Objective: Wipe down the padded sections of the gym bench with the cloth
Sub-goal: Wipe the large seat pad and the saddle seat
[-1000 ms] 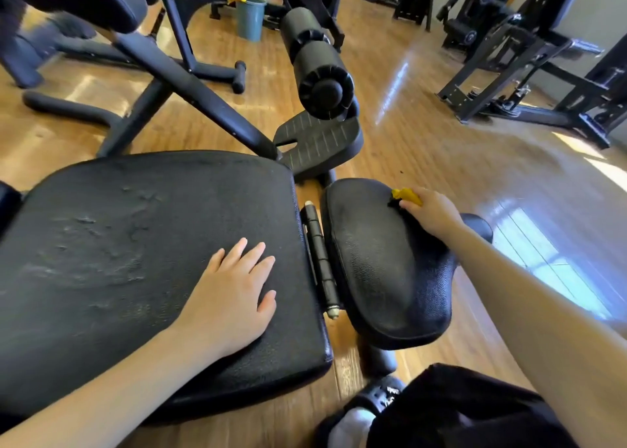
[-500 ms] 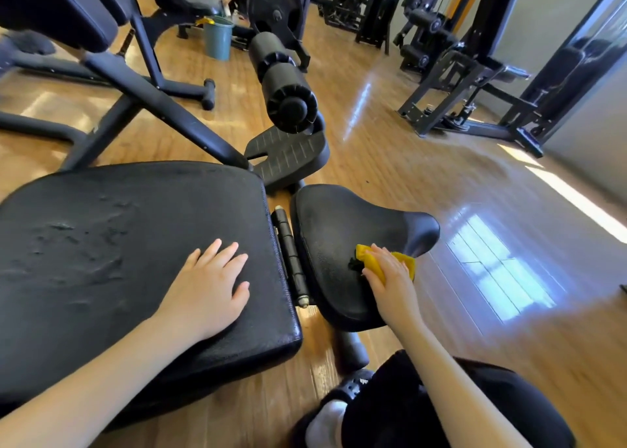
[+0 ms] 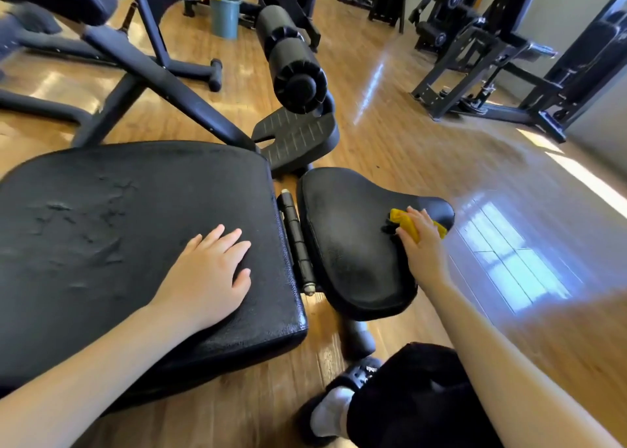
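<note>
A: Where is your cloth (image 3: 405, 223) right now?

B: Your right hand (image 3: 420, 240) presses the yellow cloth onto the small seat pad (image 3: 346, 240), near the pad's narrow far-right tip. Your fingers are curled over it, gripping it; a bunched part sticks out toward the pad's middle and a corner shows past your knuckles on the floor side.

A: Which way does that seat pad run?

B: Its long axis goes from the wide rounded end nearest you, lower in the view, up and to the right, tapering to the tip beside your hand. The broad side lies along the hinge bar (image 3: 297, 240).

A: And the larger pad?

B: The large back pad (image 3: 101, 244) lies flat to the left of the hinge bar, its long axis running off the left edge of the view. Its surface is wrinkled and worn toward the left. Your left hand (image 3: 210, 274) rests on it palm down, fingers spread flat and pointing up and to the right, holding nothing.

A: What lies beyond?

B: A foam roller (image 3: 291, 60) points its capped end toward you, above a ribbed footplate (image 3: 298, 139). A blue bucket (image 3: 224, 15) stands on the wooden floor (image 3: 424, 149) farther back.
</note>
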Available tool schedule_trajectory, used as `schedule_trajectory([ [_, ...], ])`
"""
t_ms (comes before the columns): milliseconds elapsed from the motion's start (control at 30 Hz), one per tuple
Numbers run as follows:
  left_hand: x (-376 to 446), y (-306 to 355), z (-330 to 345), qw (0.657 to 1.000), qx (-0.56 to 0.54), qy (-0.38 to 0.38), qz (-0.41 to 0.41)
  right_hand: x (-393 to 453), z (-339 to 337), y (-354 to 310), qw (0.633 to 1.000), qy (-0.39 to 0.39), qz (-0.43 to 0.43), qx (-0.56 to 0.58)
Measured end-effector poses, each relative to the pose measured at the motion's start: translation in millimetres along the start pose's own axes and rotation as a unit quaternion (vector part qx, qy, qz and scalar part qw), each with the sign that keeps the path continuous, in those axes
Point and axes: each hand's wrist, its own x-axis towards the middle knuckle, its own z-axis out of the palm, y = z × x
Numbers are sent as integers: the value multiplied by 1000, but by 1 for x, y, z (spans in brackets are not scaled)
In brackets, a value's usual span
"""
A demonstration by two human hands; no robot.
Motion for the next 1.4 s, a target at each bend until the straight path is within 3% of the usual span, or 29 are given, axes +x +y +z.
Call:
schedule_trajectory([
  [100,-15,-2,18,999,26,1,19,17,-16,26,1000,-16,-7,-21],
  [200,-18,-2,23,999,46,-4,16,45,-29,33,995,-16,101,20],
  [333,-7,-8,20,998,64,-2,18,69,-15,24,984,14,144,-99],
  [433,-2,-17,22,998,69,-9,11,57,18,3,984,-24,32,-176],
  [533,2,-26,24,997,71,-16,8,27,60,-27,966,-134,-142,-168],
  [667,5,-26,30,998,56,-15,5,27,59,-18,948,-227,-192,-115],
  [767,8,-20,35,999,53,-8,10,62,47,1,959,-167,-177,-147],
  [900,12,-20,38,998,54,-4,13,91,70,-12,978,-76,23,-193],
  [967,11,-22,37,998,67,0,11,77,83,-18,977,-61,8,-202],
  [1167,0,-25,40,996,82,5,16,-37,62,-16,977,-150,-119,-90],
  [1300,11,-27,35,998,61,16,14,27,52,-5,969,-142,-161,-127],
  [1400,21,-29,34,998,54,11,13,79,61,-6,978,-103,-108,-144],
])
